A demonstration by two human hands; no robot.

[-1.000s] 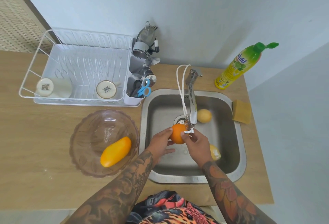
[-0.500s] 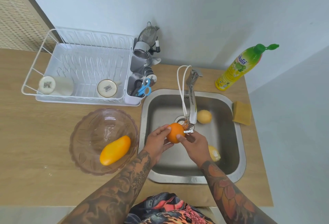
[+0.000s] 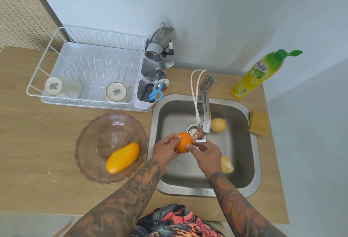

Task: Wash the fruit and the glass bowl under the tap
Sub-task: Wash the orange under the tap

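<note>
An orange [image 3: 183, 142] is held over the steel sink [image 3: 156, 123], just left of the tap's spout [image 3: 205, 122]. My left hand [image 3: 165, 151] cups it from the left and my right hand [image 3: 206, 154] touches it from the right with thumb and fingers. A yellow lemon [image 3: 218, 125] lies in the sink behind the spout. Another yellow fruit [image 3: 227, 164] is partly hidden behind my right wrist. The glass bowl [image 3: 98, 129] stands on the counter left of the sink with a mango [image 3: 122, 157] in it.
A white dish rack [image 3: 88, 71] with two upturned cups and a cutlery holder with blue scissors [image 3: 155, 93] stands behind the bowl. A dish soap bottle [image 3: 258, 74] and a yellow sponge [image 3: 259, 122] are right of the sink.
Both hands have shifted the orange slightly left and away from the spout, turning it between the fingers. The bowl, mango and sink fruit have stayed put.
</note>
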